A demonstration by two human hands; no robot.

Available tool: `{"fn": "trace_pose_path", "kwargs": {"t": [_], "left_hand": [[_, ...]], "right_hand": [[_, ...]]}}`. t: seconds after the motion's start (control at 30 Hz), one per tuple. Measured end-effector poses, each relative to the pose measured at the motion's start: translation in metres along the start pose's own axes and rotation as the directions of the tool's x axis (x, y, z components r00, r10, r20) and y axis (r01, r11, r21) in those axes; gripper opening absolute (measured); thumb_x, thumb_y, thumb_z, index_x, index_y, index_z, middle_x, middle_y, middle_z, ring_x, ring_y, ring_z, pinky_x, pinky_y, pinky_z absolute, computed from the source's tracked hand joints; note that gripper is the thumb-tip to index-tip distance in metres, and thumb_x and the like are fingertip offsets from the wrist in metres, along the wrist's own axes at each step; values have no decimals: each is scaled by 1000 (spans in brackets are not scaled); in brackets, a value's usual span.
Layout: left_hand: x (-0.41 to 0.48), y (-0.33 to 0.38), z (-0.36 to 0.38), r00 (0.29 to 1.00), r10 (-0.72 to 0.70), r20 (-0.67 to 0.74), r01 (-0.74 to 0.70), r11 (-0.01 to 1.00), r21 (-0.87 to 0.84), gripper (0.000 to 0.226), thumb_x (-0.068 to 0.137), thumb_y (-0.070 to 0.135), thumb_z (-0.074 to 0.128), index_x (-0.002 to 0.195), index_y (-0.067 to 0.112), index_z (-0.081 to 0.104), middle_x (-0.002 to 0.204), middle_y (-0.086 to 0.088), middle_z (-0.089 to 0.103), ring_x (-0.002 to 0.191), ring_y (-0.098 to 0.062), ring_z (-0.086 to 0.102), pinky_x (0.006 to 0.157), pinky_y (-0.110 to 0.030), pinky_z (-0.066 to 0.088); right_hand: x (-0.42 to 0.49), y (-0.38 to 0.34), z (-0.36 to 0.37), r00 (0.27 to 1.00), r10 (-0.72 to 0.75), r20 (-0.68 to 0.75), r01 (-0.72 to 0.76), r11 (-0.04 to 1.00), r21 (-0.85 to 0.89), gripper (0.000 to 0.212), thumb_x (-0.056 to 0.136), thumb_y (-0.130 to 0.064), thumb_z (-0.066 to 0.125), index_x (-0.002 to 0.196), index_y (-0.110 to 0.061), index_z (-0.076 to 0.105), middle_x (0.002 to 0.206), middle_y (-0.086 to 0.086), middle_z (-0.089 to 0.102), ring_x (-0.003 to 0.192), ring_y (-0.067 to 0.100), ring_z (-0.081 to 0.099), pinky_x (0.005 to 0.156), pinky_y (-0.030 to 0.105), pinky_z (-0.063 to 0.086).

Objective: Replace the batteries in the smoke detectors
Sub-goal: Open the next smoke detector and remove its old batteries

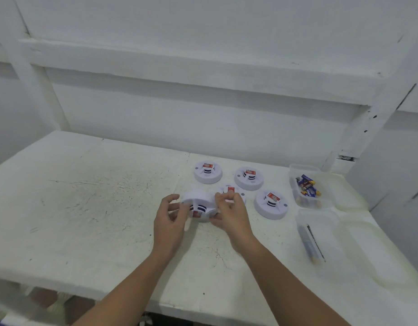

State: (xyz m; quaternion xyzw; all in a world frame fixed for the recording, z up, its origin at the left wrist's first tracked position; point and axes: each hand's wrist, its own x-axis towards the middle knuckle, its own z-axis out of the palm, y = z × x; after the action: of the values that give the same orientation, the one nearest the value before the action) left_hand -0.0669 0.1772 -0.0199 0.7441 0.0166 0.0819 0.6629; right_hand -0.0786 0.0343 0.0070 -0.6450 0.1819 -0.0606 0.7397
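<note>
Forearms stretch in from the bottom of the frame over a scuffed white desk [85, 208], where a person's left hand [170, 217] and right hand [229, 212] hold a white smoke detector [199, 204] between them. The unit is tilted and appears raised off the surface. Left-hand fingers curl round its left rim, while the right hand pinches its right edge with thumb and fingertips. Dark vent slots and a red label face the camera.

The work appears to be at the opening stage: the unit is picked up and being turned to get at its battery bay, which cannot be seen from this side. The next move likely calls for one hand to steady the housing while the other twists or flips it, then frees itself to reach for a cell.

A partly hidden detector [229, 189] sits on the desk just behind the right hand's fingers. Three further detectors [249, 178] rest beyond and to the right of that hand. Well to its right stands a clear tub [295, 170] holding loose batteries [307, 185]. A second clear tub [304, 215], nearer the person, holds a few more.
</note>
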Motion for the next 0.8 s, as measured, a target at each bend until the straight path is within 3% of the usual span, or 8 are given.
{"fn": "trace_pose_path", "kwargs": {"t": [0.1,0.23,0.3,0.37,0.5,0.6,0.67,0.8], "left_hand": [[-12,3,14,993,-16,114,19,1000,-20,23,88,38,62,110,32,60,94,5,66,80,-7,68,66,-16,47],[-21,-4,28,945,-29,327,48,997,-52,30,83,25,71,112,25,62,95,-1,67,80,-10,71,68,-15,50],[-25,-7,33,905,-40,424,66,997,-47,39,79,20,77,113,22,60,98,-2,69,85,-11,71,74,-18,52],[-28,-11,37,868,-49,494,69,997,-22,51,68,29,82,114,24,59,104,0,70,94,-10,69,85,-27,53],[-30,-13,41,842,-12,540,21,1000,-11,54,63,41,78,111,27,59,112,3,68,106,-10,65,97,-37,49],[-29,-11,37,810,31,586,-76,996,51,40,75,26,77,111,27,60,114,11,67,109,-2,61,100,-34,46],[-29,-11,31,779,56,624,-134,988,79,41,79,22,75,116,28,59,117,17,65,113,1,57,103,-33,44],[-33,-3,24,702,119,702,-280,953,117,53,72,40,70,120,55,50,117,33,59,110,6,55,101,-23,42]], "right_hand": [[-11,7,-25,995,-50,-84,45,997,-58,9,92,-24,61,92,-15,59,96,8,64,84,20,65,72,33,59],[-25,15,-64,975,-145,-171,109,973,-204,2,87,-21,64,88,-21,63,95,-2,65,97,17,63,81,42,57],[-32,16,-81,968,-180,-173,121,945,-305,9,85,-17,63,92,-23,63,97,-6,65,98,11,61,83,35,54],[-38,17,-94,968,-193,-161,117,913,-391,16,84,-11,61,95,-22,62,99,-9,64,97,3,59,78,20,48],[-47,20,-104,976,-176,-127,105,895,-433,20,83,-7,59,99,-21,62,100,-14,62,85,-15,57,67,2,41],[-54,24,-105,977,-203,-61,150,867,-474,27,83,-8,60,101,-29,63,109,-11,59,96,-2,59,79,11,46],[-56,24,-105,970,-243,9,206,802,-561,30,83,-9,61,101,-34,65,107,-10,54,91,3,60,81,17,50],[-58,25,-104,944,-295,151,312,643,-699,28,86,-15,62,112,-24,69,103,-8,47,90,6,55,82,12,45]]}}
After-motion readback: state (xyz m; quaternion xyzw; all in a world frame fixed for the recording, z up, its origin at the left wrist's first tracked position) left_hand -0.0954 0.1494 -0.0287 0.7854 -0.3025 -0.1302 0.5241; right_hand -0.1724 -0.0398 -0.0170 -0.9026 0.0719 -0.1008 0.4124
